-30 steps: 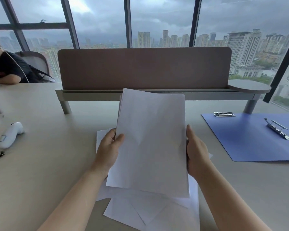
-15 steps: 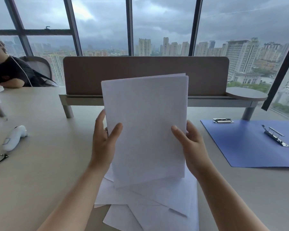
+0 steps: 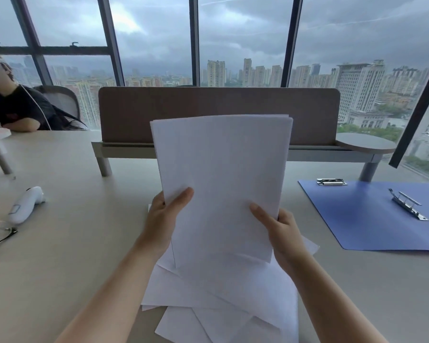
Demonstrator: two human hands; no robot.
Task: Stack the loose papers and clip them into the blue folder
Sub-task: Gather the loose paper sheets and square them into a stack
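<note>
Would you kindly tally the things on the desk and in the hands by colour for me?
White: 3, namely the held paper stack, the loose sheets on the desk, and the handheld device
Blue: 1, the open folder
Silver: 2, the clips on the folder
Total: 6

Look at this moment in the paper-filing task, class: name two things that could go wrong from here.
1. The held stack is pinched only near its lower edge by the left hand and right hand, so its tall upper part could flop or fan apart.
2. Loose sheets lie skewed on the table, and the blue folder sits off to the right; some pages may get left out.
</note>
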